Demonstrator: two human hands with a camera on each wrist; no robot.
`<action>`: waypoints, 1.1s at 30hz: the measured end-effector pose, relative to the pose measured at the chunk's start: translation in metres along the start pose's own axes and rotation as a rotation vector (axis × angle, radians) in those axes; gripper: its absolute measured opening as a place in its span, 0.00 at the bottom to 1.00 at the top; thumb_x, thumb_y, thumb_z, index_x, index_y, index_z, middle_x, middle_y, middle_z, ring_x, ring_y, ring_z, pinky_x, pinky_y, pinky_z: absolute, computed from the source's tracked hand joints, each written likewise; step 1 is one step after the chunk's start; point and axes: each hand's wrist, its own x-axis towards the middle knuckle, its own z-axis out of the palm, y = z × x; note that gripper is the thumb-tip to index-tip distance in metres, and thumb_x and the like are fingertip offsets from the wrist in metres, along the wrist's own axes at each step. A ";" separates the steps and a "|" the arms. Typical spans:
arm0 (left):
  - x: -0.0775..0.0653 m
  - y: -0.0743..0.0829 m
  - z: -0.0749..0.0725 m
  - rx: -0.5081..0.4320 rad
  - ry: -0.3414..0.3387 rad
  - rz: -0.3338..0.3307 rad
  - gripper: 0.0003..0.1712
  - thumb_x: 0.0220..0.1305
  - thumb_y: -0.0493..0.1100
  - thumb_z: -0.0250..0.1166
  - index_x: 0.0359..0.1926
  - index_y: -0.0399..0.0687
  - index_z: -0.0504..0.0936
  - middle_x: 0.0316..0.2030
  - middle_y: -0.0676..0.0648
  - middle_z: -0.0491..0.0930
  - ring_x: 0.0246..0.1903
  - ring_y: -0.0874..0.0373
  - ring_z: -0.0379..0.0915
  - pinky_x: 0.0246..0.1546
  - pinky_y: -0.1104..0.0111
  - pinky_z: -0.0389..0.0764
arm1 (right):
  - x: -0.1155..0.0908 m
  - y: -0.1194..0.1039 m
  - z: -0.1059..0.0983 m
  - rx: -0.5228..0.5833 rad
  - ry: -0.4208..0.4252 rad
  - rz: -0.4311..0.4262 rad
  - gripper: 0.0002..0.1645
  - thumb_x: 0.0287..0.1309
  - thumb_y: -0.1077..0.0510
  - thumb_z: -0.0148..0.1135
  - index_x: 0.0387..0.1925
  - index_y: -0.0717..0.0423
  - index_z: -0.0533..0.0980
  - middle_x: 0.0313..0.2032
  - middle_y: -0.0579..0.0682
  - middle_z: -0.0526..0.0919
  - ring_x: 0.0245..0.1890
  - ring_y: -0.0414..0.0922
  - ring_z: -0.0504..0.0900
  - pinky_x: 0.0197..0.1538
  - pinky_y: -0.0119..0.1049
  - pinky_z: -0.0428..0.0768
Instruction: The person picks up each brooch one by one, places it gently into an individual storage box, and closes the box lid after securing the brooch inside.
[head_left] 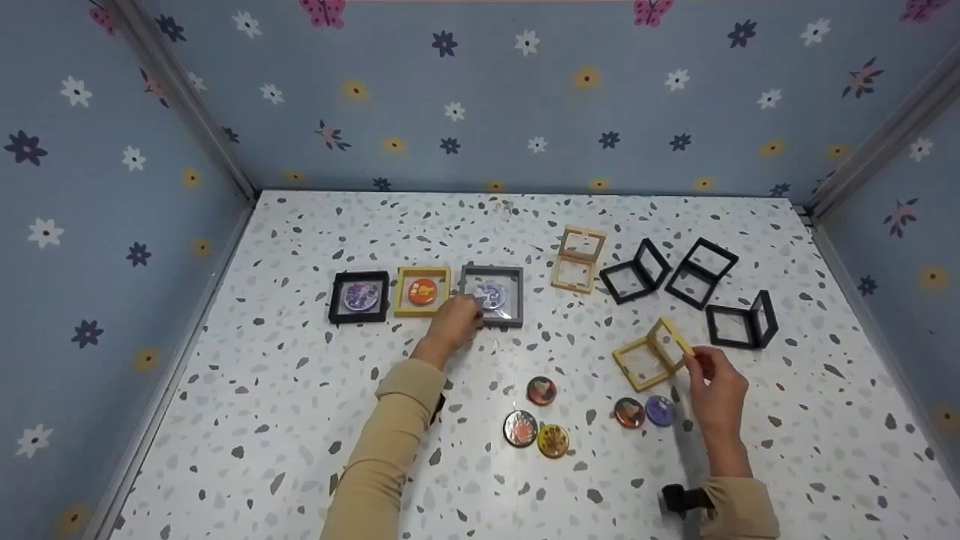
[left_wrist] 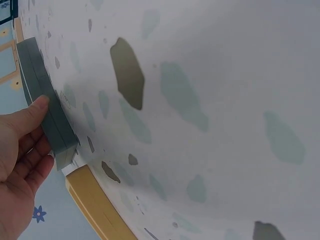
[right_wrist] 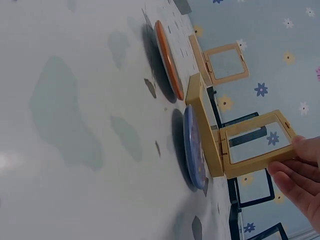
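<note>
Counts on the speckled tabletop (head_left: 225, 420): display frames, 8 (3 closed, 5 open); button badges, 8 (3 framed, 5 loose).

Left hand (head_left: 452, 322): narrow grip, thumb and fingers at the near left corner of the closed grey display frame (head_left: 517, 296). Pale violet badge (head_left: 493, 296) inside. To its left, a closed yellow frame (head_left: 411, 312) with orange badge (head_left: 422, 292), then a closed black frame (head_left: 360, 318) with purple badge (head_left: 361, 296). These three form a row left of centre; small gaps between frames. A wide strip of tabletop lies between the row and the far edge, a wider one toward the left edge.

Right hand (head_left: 718, 386): thumb and fingers pinch the raised lid of the open yellow display frame (head_left: 627, 370), right of centre; base down on the tabletop. Just on its near side, 2 loose badges: orange-and-dark (head_left: 629, 412), violet (head_left: 661, 411).

Toward the far right corner, 4 more open frames: one tan frame (head_left: 577, 259); three black, namely the left black frame (head_left: 648, 274), the middle black frame (head_left: 703, 270) and the right black frame (head_left: 754, 328), the last nearest the right edge with room to spare.

Between the hands, nearer the viewer, 3 loose badges: dark red (head_left: 541, 391), black-rimmed (head_left: 520, 429), yellow (head_left: 553, 441)
</note>
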 end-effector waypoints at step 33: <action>-0.010 0.005 0.006 0.115 0.134 0.057 0.07 0.52 0.37 0.63 0.32 0.35 0.80 0.33 0.43 0.75 0.34 0.50 0.72 0.39 0.62 0.73 | -0.018 -0.031 0.037 0.103 -0.107 -0.063 0.09 0.52 0.62 0.60 0.35 0.64 0.76 0.29 0.56 0.80 0.26 0.46 0.79 0.30 0.30 0.75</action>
